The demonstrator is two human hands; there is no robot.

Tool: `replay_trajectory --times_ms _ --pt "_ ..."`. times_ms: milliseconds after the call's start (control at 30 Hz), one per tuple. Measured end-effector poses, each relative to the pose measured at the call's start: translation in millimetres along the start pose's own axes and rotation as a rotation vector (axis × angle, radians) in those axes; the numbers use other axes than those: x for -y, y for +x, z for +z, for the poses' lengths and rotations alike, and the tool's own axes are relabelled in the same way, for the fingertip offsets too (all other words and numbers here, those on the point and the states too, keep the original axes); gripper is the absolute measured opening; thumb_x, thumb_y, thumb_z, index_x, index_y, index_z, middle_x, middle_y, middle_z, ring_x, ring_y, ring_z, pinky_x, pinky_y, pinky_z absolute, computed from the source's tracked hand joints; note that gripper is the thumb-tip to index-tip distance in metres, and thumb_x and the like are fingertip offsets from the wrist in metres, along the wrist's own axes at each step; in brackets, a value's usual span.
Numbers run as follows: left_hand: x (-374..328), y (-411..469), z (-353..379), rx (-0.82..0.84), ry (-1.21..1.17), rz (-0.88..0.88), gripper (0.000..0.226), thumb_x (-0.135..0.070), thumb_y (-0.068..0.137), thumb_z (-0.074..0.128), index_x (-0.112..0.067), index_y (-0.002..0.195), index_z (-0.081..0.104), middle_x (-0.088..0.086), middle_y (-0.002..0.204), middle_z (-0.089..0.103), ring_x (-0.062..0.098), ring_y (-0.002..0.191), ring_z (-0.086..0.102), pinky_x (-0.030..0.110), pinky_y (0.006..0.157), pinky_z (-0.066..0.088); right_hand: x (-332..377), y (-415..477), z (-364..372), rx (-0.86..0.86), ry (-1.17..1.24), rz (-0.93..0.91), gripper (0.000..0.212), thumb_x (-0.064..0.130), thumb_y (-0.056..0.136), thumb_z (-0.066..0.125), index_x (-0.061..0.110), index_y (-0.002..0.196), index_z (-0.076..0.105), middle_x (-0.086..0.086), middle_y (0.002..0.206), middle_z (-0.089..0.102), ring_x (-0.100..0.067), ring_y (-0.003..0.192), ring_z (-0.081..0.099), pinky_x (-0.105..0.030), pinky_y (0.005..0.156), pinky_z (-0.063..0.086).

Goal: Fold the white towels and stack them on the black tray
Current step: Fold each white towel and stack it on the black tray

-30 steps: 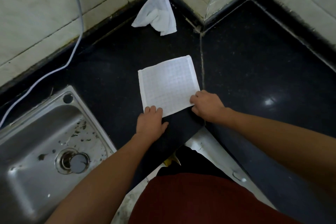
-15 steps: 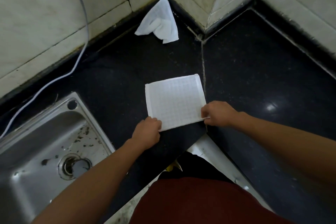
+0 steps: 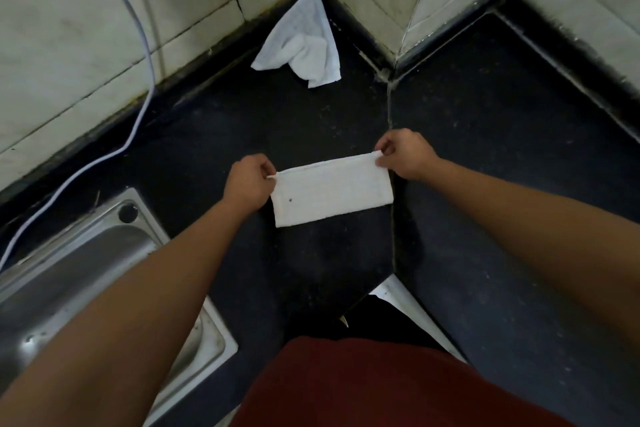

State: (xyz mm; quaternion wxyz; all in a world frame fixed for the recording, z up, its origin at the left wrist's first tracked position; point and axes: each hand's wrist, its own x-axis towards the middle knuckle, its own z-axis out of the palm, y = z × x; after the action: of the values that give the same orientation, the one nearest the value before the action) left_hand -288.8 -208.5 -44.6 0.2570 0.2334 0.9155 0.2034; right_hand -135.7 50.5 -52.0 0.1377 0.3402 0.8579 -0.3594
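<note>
Hands (image 3: 247, 180) (image 3: 407, 154) on towel (image 3: 332, 189); sink (image 3: 104, 239) nearby.

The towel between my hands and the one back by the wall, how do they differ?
The held towel is folded into a flat rectangle; the far towel is crumpled. The held towel is pinched at its far corners by the left hand and right hand; the far towel lies untouched. The held towel sits mid-counter; the far towel lies at the tiled wall. Both are white, on the black countertop.
</note>
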Motion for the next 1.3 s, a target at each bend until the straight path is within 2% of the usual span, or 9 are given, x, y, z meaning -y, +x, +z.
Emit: replay_trajectory --times_ms 200,333,500,600,733,867,1033,1167,1300 --pt "8.7 25.5 18.6 0.039 0.018 -0.111 0.015 -0.005 0.077 0.061 -0.020 0.075 0.060 0.008 0.079 0.067 0.027 0.079 0.064 0.037 0.074 0.055 -4.9 20.6 9.4 0.010 -0.082 0.030 0.021 0.024 0.080 0.072 0.024 0.099 0.064 -0.001 0.097 0.068 -0.021 0.091 0.064 -0.031 0.074 0.050" --pt "10.6 30.5 27.1 0.002 0.080 -0.123 0.009 -0.012 0.081 0.061 -0.016 0.088 0.062 0.011 0.088 0.067 0.029 0.085 0.063 0.037 0.072 0.052 -3.4 21.8 11.9 -0.013 -0.251 -0.003 0.028 0.030 0.083 0.068 0.023 0.109 0.060 -0.002 0.104 0.066 -0.024 0.096 0.062 -0.036 0.080 0.051" --pt "4.7 12.6 29.0 -0.110 0.171 0.044 0.017 -0.012 0.087 0.060 -0.009 0.104 0.061 0.010 0.104 0.058 0.026 0.091 0.058 0.037 0.070 0.048 10.2 6.6 16.7 -0.131 -0.294 -0.194 0.028 0.023 0.088 0.061 0.017 0.116 0.058 -0.005 0.111 0.059 -0.024 0.097 0.060 -0.037 0.079 0.050" --pt "2.7 -11.7 35.7 -0.035 0.192 0.178 0.010 -0.012 0.088 0.058 -0.010 0.096 0.064 0.007 0.095 0.062 0.026 0.082 0.060 0.036 0.067 0.049 24.3 -9.7 34.4 0.006 -0.185 -0.255 0.020 0.023 0.088 0.062 0.019 0.107 0.064 0.001 0.099 0.065 -0.019 0.089 0.061 -0.033 0.076 0.051" --pt "20.9 -40.7 48.8 0.080 0.272 0.255 0.008 -0.014 0.088 0.058 -0.010 0.091 0.064 0.005 0.092 0.062 0.024 0.083 0.059 0.035 0.064 0.048 13.7 -26.3 57.2 0.159 -0.057 -0.166 0.007 0.020 0.083 0.068 0.019 0.089 0.069 0.005 0.088 0.067 -0.016 0.085 0.063 -0.029 0.074 0.051" --pt "36.2 -46.6 49.9 0.036 0.280 0.253 0.009 -0.016 0.088 0.061 -0.009 0.092 0.067 0.004 0.096 0.059 0.022 0.088 0.056 0.036 0.064 0.049 -16.7 -34.4 49.2 0.053 0.010 -0.028 0.004 0.013 0.082 0.068 0.013 0.082 0.072 0.001 0.083 0.069 -0.017 0.082 0.065 -0.024 0.072 0.048" --pt "38.3 -49.6 48.1 -0.033 0.339 0.318 0.013 -0.012 0.082 0.069 -0.006 0.094 0.068 0.007 0.098 0.058 0.025 0.089 0.055 0.034 0.059 0.049 -33.5 -31.8 30.2 -0.051 -0.065 0.080 0.014 0.022 0.083 0.070 0.013 0.093 0.072 -0.003 0.092 0.071 -0.021 0.089 0.066 -0.033 0.079 0.053" --pt "28.6 -44.1 43.1 -0.081 0.405 0.394 0.026 -0.011 0.082 0.068 -0.005 0.107 0.069 0.010 0.103 0.059 0.029 0.091 0.055 0.037 0.067 0.050 -18.0 -25.2 27.1 -0.131 -0.070 0.074 0.022 0.029 0.085 0.068 0.014 0.101 0.068 -0.006 0.100 0.070 -0.025 0.092 0.064 -0.035 0.081 0.053" --pt "16.8 -34.3 44.7 -0.009 0.382 0.247 0.026 -0.021 0.094 0.053 -0.011 0.116 0.063 0.007 0.113 0.056 0.026 0.102 0.052 0.038 0.076 0.046 -1.3 -20.5 39.8 -0.095 -0.088 0.062 0.026 0.033 0.087 0.065 0.015 0.105 0.066 -0.006 0.106 0.067 -0.025 0.095 0.063 -0.033 0.078 0.050"
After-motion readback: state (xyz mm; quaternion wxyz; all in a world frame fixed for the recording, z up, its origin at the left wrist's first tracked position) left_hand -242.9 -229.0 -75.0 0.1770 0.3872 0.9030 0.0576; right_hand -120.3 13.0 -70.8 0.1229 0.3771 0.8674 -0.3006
